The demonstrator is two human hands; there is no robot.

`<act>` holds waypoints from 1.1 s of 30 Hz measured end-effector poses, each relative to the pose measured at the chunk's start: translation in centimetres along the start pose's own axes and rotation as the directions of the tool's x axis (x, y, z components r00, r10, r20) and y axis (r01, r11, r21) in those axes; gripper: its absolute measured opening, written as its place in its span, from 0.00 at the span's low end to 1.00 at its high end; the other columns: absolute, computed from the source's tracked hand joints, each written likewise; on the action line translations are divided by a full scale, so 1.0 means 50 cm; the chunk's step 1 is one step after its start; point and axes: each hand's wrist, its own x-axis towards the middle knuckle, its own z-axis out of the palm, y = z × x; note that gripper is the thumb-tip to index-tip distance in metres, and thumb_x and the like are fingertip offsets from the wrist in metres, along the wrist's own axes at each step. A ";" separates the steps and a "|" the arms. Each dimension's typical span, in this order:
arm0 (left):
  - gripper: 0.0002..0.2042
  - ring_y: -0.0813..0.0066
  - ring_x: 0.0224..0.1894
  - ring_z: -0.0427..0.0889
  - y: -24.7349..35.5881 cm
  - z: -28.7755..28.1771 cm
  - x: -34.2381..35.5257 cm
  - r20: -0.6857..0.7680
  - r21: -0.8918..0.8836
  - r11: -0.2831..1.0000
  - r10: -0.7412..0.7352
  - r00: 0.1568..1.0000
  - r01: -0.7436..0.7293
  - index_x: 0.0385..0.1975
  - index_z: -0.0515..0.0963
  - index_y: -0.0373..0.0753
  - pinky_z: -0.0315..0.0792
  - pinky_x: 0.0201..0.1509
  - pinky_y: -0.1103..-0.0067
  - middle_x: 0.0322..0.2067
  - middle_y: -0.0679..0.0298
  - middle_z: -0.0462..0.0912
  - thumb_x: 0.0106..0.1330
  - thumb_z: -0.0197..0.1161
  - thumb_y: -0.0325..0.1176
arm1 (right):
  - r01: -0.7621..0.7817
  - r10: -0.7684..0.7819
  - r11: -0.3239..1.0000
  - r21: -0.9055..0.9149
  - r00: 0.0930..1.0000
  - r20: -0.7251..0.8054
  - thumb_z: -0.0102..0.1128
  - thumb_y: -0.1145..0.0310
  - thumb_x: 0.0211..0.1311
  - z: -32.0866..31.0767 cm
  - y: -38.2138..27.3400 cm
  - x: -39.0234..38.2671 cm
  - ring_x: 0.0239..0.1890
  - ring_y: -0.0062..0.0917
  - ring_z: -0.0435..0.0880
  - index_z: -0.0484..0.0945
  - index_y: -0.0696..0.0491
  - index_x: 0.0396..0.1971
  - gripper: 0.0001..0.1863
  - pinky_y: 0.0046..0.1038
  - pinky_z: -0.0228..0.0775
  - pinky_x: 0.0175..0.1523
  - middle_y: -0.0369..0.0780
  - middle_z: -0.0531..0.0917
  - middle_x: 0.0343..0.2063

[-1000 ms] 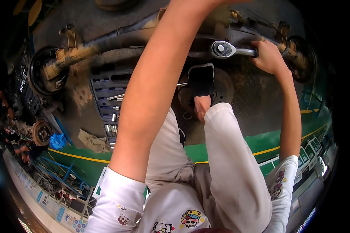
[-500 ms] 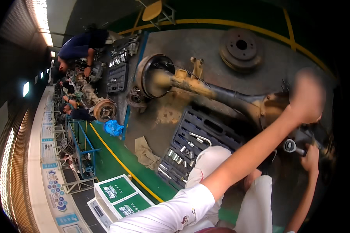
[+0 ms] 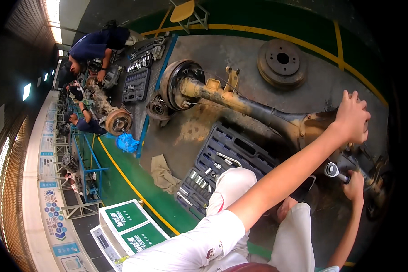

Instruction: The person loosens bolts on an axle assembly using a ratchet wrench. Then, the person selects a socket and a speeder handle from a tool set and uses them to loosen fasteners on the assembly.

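Observation:
My right hand (image 3: 354, 186) is closed around the handle of a ratchet wrench (image 3: 332, 170), whose round metal head points toward the middle of the view. My left arm stretches across the axle, with my left hand (image 3: 352, 119) at the bulging middle housing of the rear axle (image 3: 306, 129). Its fingers are bent and a little apart, and no tool shows in them; whether the palm touches the housing is hidden. The yellow-stained axle tube runs to a brake drum assembly (image 3: 183, 85) at the far left. Dark parts partly hide what lies below the ratchet.
Beside my knee lies an open socket case (image 3: 247, 145) with loose sockets. A loose brake drum (image 3: 283, 63) sits beyond the axle. A cloth (image 3: 163, 174), a blue bag (image 3: 127, 143) and a white-and-green box (image 3: 131, 226) are leftward. Another person (image 3: 97, 50) bends over parts.
My left hand, blurred before, is now sharp and slightly nearer, with its fingers showing. My right hand keeps hold of the ratchet wrench. The whole view has shifted a little.

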 end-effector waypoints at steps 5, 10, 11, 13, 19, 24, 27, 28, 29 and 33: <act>0.05 0.53 0.36 0.73 0.022 -0.012 -0.003 -0.064 0.047 0.999 0.009 0.998 -0.006 0.12 0.78 0.41 0.67 0.44 0.65 0.26 0.56 0.77 0.34 0.61 0.33 | 0.008 -0.008 1.000 0.003 0.998 -0.064 0.64 0.72 0.36 -0.021 -0.037 -0.013 0.40 0.54 0.76 0.80 0.63 0.30 0.16 0.45 0.69 0.47 0.57 0.79 0.30; 0.05 0.54 0.37 0.73 0.021 -0.025 -0.007 -0.160 0.059 0.997 0.056 0.985 -0.047 0.13 0.78 0.41 0.66 0.46 0.65 0.26 0.55 0.77 0.36 0.61 0.33 | 0.014 -0.014 1.000 0.015 1.000 -0.017 0.63 0.71 0.37 -0.020 -0.036 -0.006 0.40 0.53 0.77 0.80 0.62 0.29 0.15 0.46 0.69 0.47 0.57 0.80 0.30; 0.05 0.54 0.37 0.73 0.022 -0.024 -0.006 -0.161 0.061 0.997 0.060 0.985 -0.051 0.13 0.78 0.41 0.66 0.46 0.65 0.26 0.55 0.77 0.36 0.61 0.33 | 0.014 -0.014 1.000 0.016 1.000 -0.022 0.63 0.71 0.37 -0.019 -0.036 -0.006 0.40 0.53 0.77 0.80 0.62 0.29 0.15 0.46 0.69 0.47 0.57 0.80 0.30; 0.05 0.55 0.37 0.73 0.014 -0.023 -0.006 -0.072 0.052 0.999 -0.011 0.997 0.015 0.13 0.78 0.41 0.66 0.46 0.65 0.26 0.55 0.77 0.36 0.62 0.34 | 0.007 -0.007 1.000 -0.005 0.999 -0.032 0.67 0.68 0.36 -0.023 -0.042 -0.005 0.41 0.51 0.78 0.82 0.61 0.35 0.20 0.44 0.70 0.49 0.56 0.81 0.32; 0.13 0.54 0.46 0.75 0.057 -0.048 0.013 0.323 -0.018 0.995 -0.084 0.943 0.094 0.26 0.86 0.41 0.65 0.51 0.61 0.35 0.57 0.81 0.45 0.60 0.40 | -0.007 0.007 1.000 0.014 1.000 -0.023 0.64 0.69 0.39 0.005 0.031 -0.045 0.46 0.50 0.77 0.80 0.60 0.39 0.22 0.44 0.68 0.53 0.55 0.81 0.38; 0.19 0.56 0.60 0.70 0.013 -0.075 0.020 0.435 0.150 0.987 -0.114 0.893 0.053 0.42 0.85 0.56 0.61 0.61 0.54 0.49 0.62 0.80 0.52 0.59 0.49 | 0.062 -0.058 0.997 -0.039 0.994 0.095 0.63 0.68 0.40 -0.078 -0.069 0.011 0.48 0.47 0.76 0.79 0.57 0.44 0.24 0.41 0.67 0.54 0.52 0.80 0.39; 0.12 0.56 0.33 0.83 0.024 -0.121 0.034 0.215 -0.052 0.999 0.025 0.976 -0.014 0.25 0.84 0.45 0.75 0.36 0.62 0.27 0.58 0.84 0.54 0.59 0.45 | 0.109 -0.097 0.981 -0.163 0.992 0.079 0.64 0.67 0.36 -0.119 -0.095 0.036 0.39 0.48 0.79 0.81 0.55 0.31 0.16 0.44 0.69 0.46 0.52 0.81 0.29; 0.12 0.56 0.31 0.83 0.021 -0.108 0.029 0.162 -0.099 0.994 0.071 0.984 -0.055 0.25 0.84 0.45 0.76 0.34 0.62 0.27 0.58 0.84 0.53 0.59 0.45 | 0.135 -0.125 0.979 -0.155 0.990 0.072 0.65 0.66 0.35 -0.132 -0.097 0.037 0.36 0.48 0.79 0.80 0.56 0.27 0.15 0.44 0.70 0.43 0.52 0.80 0.25; 0.12 0.55 0.29 0.82 0.012 -0.096 0.024 0.110 -0.129 0.987 0.112 0.988 -0.098 0.24 0.84 0.45 0.76 0.32 0.62 0.26 0.58 0.84 0.53 0.59 0.45 | 0.171 -0.164 0.975 -0.140 0.985 0.060 0.65 0.65 0.33 -0.137 -0.098 0.040 0.33 0.49 0.79 0.80 0.56 0.24 0.14 0.44 0.70 0.40 0.52 0.79 0.22; 0.12 0.54 0.29 0.82 0.032 -0.096 0.030 0.235 -0.017 0.999 0.041 0.971 -0.038 0.22 0.84 0.45 0.75 0.33 0.60 0.25 0.59 0.83 0.52 0.59 0.45 | 0.238 -0.240 0.964 -0.115 0.971 -0.001 0.66 0.66 0.29 -0.135 -0.068 0.029 0.29 0.49 0.78 0.79 0.56 0.20 0.13 0.43 0.71 0.36 0.52 0.78 0.19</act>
